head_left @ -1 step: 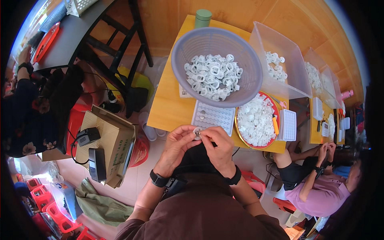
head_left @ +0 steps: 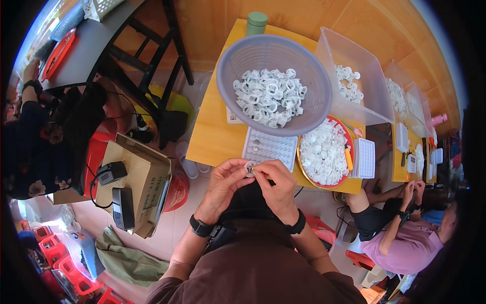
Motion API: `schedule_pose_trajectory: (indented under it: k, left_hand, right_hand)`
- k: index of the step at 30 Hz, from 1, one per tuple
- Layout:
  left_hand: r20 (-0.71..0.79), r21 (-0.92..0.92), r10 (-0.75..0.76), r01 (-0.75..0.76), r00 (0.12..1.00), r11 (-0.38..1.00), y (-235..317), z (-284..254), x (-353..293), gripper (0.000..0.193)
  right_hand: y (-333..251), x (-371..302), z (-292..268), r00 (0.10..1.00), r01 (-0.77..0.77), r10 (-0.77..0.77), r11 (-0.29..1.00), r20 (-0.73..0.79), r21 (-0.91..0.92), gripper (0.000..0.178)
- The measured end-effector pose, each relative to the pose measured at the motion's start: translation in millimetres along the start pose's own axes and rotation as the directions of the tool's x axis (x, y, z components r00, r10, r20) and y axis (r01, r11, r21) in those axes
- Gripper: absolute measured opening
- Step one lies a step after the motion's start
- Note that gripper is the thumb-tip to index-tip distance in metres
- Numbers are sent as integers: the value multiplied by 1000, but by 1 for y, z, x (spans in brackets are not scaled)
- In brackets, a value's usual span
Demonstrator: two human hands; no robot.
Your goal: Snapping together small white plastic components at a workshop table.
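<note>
My left hand point(head_left: 226, 183) pinches a small round white plastic part point(head_left: 249, 165) between thumb and fingers, in front of the table's near edge. Close against it, my right hand point(head_left: 276, 186) has thumb and forefinger pressed to the same part, where a tiny dark or metallic spot shows; its kind is too small to make out. Just beyond my hands lies a white tray point(head_left: 271, 148) with rows of small hollows and a couple of round pieces on it. A grey-purple plastic basket point(head_left: 225, 66) behind the tray holds many white ring-shaped plastic parts point(head_left: 271, 96).
On the yellow table point(head_left: 205, 137) stand a red round tray point(head_left: 348, 133) heaped with small white pieces, an orange-handled tool point(head_left: 348, 158), stacked white trays point(head_left: 364, 158), a clear bin point(head_left: 364, 109) and a green canister point(head_left: 257, 23). A cardboard box point(head_left: 147, 187) sits left; a co-worker point(head_left: 400, 243) sits right.
</note>
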State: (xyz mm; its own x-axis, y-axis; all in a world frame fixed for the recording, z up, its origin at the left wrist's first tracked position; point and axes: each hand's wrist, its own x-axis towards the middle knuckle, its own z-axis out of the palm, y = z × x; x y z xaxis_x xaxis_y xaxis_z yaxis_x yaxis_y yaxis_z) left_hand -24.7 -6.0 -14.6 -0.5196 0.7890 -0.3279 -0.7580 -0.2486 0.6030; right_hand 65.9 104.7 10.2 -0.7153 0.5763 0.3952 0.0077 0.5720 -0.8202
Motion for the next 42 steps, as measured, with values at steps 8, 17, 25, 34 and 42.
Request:
schedule_pose_trajectory:
  k: [8, 17, 25, 34, 42]
  left_hand:
    - [-1, 53, 9, -9, 1000, 999, 3, 4, -1, 20]
    - [4, 139, -26, 25, 1000, 990, 3, 8, 0, 20]
    - [21, 177, 2, -6, 1000, 984, 2, 13, 1, 19]
    - [18, 232, 37, -41, 999, 972, -1, 21, 0, 20]
    - [59, 293, 10, -27, 998, 956, 1, 25, 1, 19]
  right_hand:
    - [-1, 5, -8, 998, 27, -29, 999, 58, 28, 16]
    - [7, 8, -19, 973, -110, 78, 985, 218, 136, 13]
    - [4, 12, -27, 979, -93, 61, 982, 195, 163, 10]
    - [12, 17, -33, 949, -226, 145, 932, 279, 284, 10]
    - [21, 17, -38, 891, -423, 291, 813, 349, 401, 12]
